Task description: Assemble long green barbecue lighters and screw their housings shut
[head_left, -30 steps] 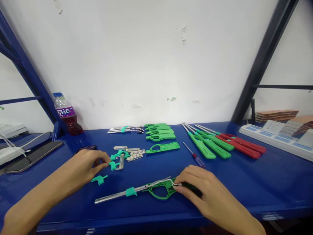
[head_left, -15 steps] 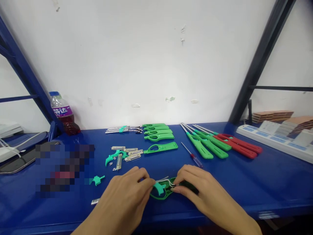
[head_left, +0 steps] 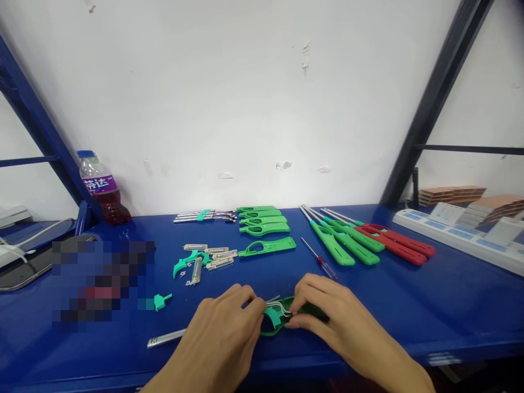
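Note:
Near the table's front edge lies an open green lighter shell half [head_left: 279,329], its hollow side up. In it sit a teal trigger [head_left: 273,316] and a thin white wire [head_left: 282,307]. My left hand [head_left: 231,327] is closed at the shell's front end beside the trigger; its fingertips are partly hidden. A metal lighter tube [head_left: 166,338] sticks out leftward from behind this hand. With thumb and forefinger, my right hand [head_left: 331,316] pinches a small black part [head_left: 289,314] at the wire's end inside the shell. The shell's handle end runs under the right hand.
Behind lie several green shell halves [head_left: 264,222], metal tubes [head_left: 192,216], clear fuel tanks [head_left: 197,270] and teal triggers [head_left: 180,266]. A screwdriver [head_left: 321,261] lies before assembled green lighters [head_left: 339,248] and red lighters [head_left: 403,248]. Left stands a drink bottle [head_left: 102,188]; right, a power strip [head_left: 454,232].
My left hand has shifted slightly right with the trigger end. More of the metal tube shows left of it. My right hand keeps its pinch in nearly the same place.

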